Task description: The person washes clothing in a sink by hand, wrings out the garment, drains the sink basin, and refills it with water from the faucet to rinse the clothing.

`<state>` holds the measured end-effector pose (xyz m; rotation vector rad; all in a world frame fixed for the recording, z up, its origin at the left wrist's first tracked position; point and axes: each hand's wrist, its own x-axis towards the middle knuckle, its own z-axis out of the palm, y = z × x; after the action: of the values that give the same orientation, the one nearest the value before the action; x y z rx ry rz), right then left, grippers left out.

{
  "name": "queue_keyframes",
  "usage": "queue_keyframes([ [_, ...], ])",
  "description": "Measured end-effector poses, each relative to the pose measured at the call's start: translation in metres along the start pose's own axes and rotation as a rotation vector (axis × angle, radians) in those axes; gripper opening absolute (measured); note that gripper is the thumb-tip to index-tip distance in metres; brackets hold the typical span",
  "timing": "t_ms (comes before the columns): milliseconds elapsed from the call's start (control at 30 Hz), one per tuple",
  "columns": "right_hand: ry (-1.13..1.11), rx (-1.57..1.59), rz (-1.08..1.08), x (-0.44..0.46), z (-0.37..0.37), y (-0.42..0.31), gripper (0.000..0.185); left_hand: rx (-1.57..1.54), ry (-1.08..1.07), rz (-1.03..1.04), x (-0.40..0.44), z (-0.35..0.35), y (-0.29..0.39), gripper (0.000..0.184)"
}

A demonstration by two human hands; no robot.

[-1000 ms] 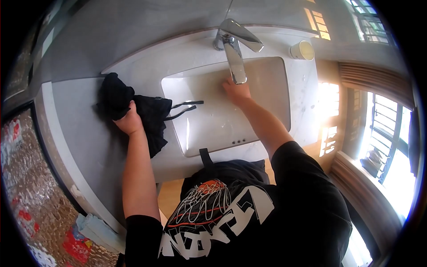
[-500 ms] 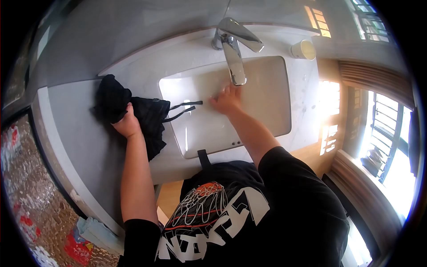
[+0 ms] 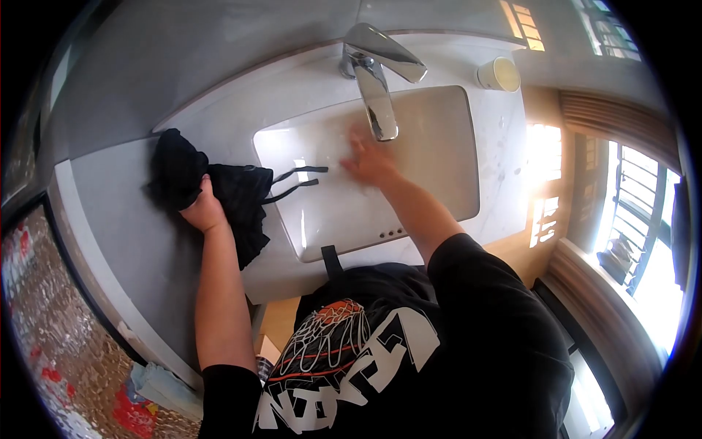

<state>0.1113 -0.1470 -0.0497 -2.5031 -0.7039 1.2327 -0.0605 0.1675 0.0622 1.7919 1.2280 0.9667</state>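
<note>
My left hand (image 3: 203, 210) grips a bunched black cloth item (image 3: 238, 196) at the left of the counter; its exact kind is unclear. Two thin dark straps (image 3: 303, 170) trail from it over the sink's left rim. My right hand (image 3: 369, 159) is inside the white sink (image 3: 435, 164), left of and beneath the spout of the chrome faucet (image 3: 380, 102). Its fingers are spread and somewhat blurred, with nothing in them. I cannot make out any running water.
A paper cup (image 3: 499, 74) stands on the counter's back right corner. Along the right side are a window (image 3: 636, 212) and a brown curtain (image 3: 621, 128). A mosaic-patterned surface (image 3: 66, 322) lies at the lower left, with a pale blue cloth (image 3: 167, 388) near it.
My right hand has shifted slightly left in the sink, and its fingers have spread. My left hand keeps hold of the black cloth item. The camera view has tilted a little.
</note>
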Motion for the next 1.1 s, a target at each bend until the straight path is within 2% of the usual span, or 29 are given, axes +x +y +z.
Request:
queue_keyframes([
  [100, 0.044, -0.386, 0.112, -0.016, -0.025, 0.012, 0.076, -0.017, 0.006, -0.030, 0.000, 0.000, -0.005, 0.039],
  [200, 0.224, -0.582, 0.063, -0.013, -0.006, 0.035, 0.068, -0.025, 0.016, -0.047, 0.001, 0.000, -0.009, 0.039],
  [400, 0.211, -0.436, -0.038, -0.025, -0.012, 0.030, 0.051, -0.011, 0.003, -0.024, 0.000, 0.000, -0.003, 0.037],
  [500, 0.134, -0.444, 0.038, -0.020, -0.019, 0.015, 0.048, -0.002, -0.002, 0.002, -0.001, 0.001, 0.003, 0.037],
  [800, 0.188, -0.459, 0.017, -0.016, -0.021, 0.013, 0.051, -0.014, 0.003, -0.031, -0.001, 0.000, -0.001, 0.038],
  [1000, 0.051, -0.529, 0.058, -0.013, -0.035, 0.006, 0.052, 0.018, -0.018, 0.004, 0.000, 0.000, 0.002, 0.036],
  [1100, 0.078, -0.517, 0.043, -0.011, -0.031, 0.008, 0.051, 0.014, -0.006, 0.007, -0.001, 0.001, 0.002, 0.035],
])
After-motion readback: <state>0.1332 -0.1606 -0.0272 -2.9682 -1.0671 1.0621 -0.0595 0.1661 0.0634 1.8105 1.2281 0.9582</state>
